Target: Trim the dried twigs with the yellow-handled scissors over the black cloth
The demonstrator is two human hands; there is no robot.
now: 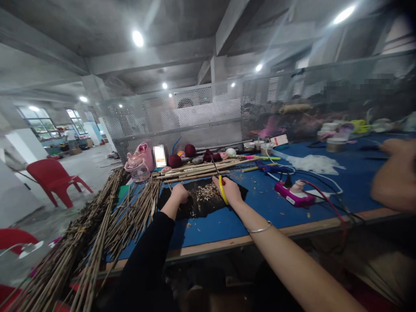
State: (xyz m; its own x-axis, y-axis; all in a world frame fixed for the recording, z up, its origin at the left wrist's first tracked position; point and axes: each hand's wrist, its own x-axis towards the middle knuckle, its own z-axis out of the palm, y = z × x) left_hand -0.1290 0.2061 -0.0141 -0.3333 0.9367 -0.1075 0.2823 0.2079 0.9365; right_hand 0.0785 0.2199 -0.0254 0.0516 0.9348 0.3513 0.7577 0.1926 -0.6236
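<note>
My right hand [231, 190] is closed around scissors with yellow handles [222, 190]; the blades point away, up and to the left. Opposite it, my left hand [179, 195] is closed, its fingers pinched together. What looks like a thin twig shows just beyond those fingers, mostly hidden by the hand. Between both hands a black sheet [203, 211] lies on the blue tabletop, and a scatter of small cut wood pieces [208, 192] covers its middle. Close to my left arm, long thin twigs [136, 212] lie in a loose pile.
A thick stick bundle [81, 221] overhangs the table's left edge. Behind the sheet are pale rods [195, 170], dark red yarn balls [190, 150] and a pink container [146, 156]. At right sit a purple power strip [294, 195] with cables and another person's arm [394, 182].
</note>
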